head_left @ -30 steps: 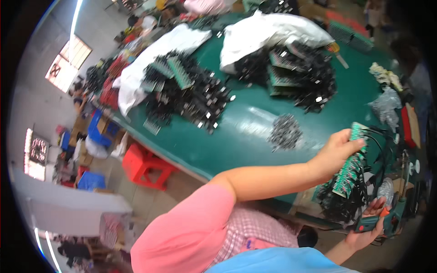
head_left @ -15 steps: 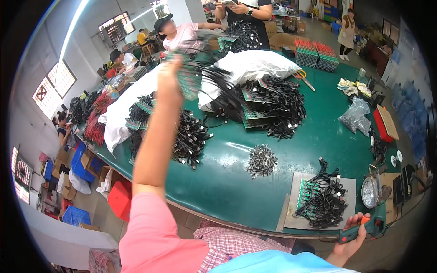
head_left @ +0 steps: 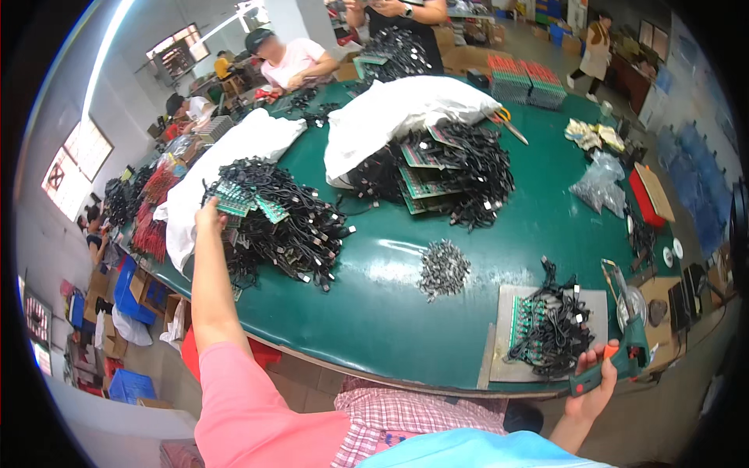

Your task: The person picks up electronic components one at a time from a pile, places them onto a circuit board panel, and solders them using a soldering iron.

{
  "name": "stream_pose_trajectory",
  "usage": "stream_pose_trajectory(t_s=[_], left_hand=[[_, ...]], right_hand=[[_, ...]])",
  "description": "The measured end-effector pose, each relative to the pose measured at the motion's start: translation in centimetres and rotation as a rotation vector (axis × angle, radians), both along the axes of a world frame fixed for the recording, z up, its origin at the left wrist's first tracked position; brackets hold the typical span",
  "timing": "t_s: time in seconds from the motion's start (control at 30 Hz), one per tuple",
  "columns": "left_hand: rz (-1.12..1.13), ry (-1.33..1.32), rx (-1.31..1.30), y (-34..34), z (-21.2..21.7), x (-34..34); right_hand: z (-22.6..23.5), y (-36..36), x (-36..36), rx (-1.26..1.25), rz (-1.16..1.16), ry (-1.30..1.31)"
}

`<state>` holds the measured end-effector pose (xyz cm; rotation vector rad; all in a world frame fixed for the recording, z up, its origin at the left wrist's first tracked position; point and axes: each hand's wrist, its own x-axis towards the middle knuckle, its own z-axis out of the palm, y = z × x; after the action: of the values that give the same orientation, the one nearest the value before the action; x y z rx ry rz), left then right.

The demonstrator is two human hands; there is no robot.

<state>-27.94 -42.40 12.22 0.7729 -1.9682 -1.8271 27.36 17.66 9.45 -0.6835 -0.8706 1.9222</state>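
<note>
My left hand (head_left: 209, 214) is stretched far out to the left and rests on a heap of black cables with green circuit boards (head_left: 285, 230). Its fingers touch a green board strip (head_left: 232, 201) on top of the heap; the grip itself is too small to make out. My right hand (head_left: 591, 388) stays near my body at the table's front right edge, shut on a green hand tool with a red grip (head_left: 624, 363). Just left of it lies a grey board (head_left: 511, 300) carrying green circuit boards with black cables (head_left: 550, 327).
A small mound of dark parts (head_left: 443, 269) sits mid-table on the round green table (head_left: 382, 312). A second cable heap (head_left: 449, 175) lies under a white bag (head_left: 406, 109). Clear bags (head_left: 597, 183) and a red box (head_left: 651, 195) are at right. People (head_left: 292, 58) work on the far side.
My left hand lifted a green board strip from the grey board, swung it across overhead, and has come down onto the left cable heap. My right hand kept hold of the tool.
</note>
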Motion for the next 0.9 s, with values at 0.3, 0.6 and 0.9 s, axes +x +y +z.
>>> stream_pose_trajectory(t_s=[0.3,0.6,0.9], left_hand=[[-0.435,0.806,-0.946,21.8,2.7,11.9],[-1.818,0.934,-0.867,46.1,-8.4,33.6],[-1.919,0.818,-0.839,48.0,-10.4,33.4]], right_hand=[[-1.7,-0.6,0.9,-0.029,0.185,0.078],[-3.8,-1.9,1.5,-0.128,0.3,0.122],[-6.9,-3.6,-0.2,-0.225,0.383,0.116]])
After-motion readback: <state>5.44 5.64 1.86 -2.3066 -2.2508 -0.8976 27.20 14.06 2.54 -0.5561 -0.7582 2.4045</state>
